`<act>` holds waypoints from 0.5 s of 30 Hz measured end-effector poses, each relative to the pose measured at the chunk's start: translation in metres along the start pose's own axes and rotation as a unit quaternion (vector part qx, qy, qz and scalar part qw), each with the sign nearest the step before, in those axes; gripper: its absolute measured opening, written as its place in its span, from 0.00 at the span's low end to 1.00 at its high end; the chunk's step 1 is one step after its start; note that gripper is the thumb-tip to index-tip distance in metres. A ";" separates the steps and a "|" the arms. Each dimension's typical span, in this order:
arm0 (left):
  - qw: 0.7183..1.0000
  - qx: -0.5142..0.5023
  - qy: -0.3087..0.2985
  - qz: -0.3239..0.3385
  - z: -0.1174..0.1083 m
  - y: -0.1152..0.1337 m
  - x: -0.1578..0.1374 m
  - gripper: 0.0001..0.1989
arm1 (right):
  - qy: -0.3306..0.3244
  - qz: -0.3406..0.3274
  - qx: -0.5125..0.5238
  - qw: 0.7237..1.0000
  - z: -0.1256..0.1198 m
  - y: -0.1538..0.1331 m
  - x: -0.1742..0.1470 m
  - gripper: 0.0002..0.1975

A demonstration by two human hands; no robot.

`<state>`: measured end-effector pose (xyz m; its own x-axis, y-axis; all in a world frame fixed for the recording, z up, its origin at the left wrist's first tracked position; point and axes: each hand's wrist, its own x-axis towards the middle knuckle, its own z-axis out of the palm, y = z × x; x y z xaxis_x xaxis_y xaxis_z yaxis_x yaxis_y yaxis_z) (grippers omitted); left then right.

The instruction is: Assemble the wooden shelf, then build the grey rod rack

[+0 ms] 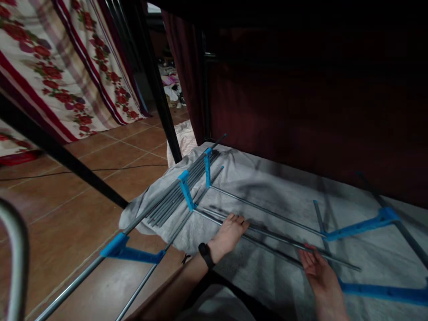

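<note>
A thin grey metal tube (277, 236) lies slantwise in front of me, above a grey cloth surface. My left hand (231, 231), with a black watch on its wrist, is closed over the tube near its far left part. My right hand (316, 267) is turned palm up under the tube, its fingers curled against it closer to the right end. Around the hands stands a frame of grey tubes joined by blue plastic brackets (187, 191). One frame crossbar (267, 208) runs beyond the held tube, and another passes just below it, partly behind my left hand.
A bundle of loose grey tubes (182, 196) rests on the cloth (247, 178) at the left. Further blue brackets (363, 224) stand at the right. Black metal posts (163, 89), a dark red curtain (284, 107), a floral curtain (90, 67) and a tiled floor (110, 151) surround this.
</note>
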<state>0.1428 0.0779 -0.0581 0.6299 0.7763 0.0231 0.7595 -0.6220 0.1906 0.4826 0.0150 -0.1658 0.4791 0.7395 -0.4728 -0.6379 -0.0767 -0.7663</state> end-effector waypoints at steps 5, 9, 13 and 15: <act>0.999 0.011 0.013 -0.027 0.005 -0.024 0.003 0.13 | 0.045 0.028 -0.007 0.999 0.009 -0.005 -0.002 0.04; 0.999 0.022 0.031 -0.039 0.012 -0.036 0.005 0.13 | 0.061 0.008 -0.011 0.998 0.019 -0.006 -0.011 0.05; 0.998 0.023 0.043 -0.030 0.019 -0.047 0.007 0.14 | 0.068 0.028 -0.011 0.997 0.027 -0.010 -0.013 0.05; 0.998 0.020 0.043 -0.030 0.022 -0.053 0.009 0.14 | 0.071 0.047 -0.012 0.996 0.029 -0.012 -0.010 0.06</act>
<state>0.1118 0.1161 -0.0894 0.5681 0.8171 0.0979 0.8024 -0.5764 0.1546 0.4679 0.0278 -0.1390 0.4984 0.6270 -0.5988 -0.6707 -0.1588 -0.7246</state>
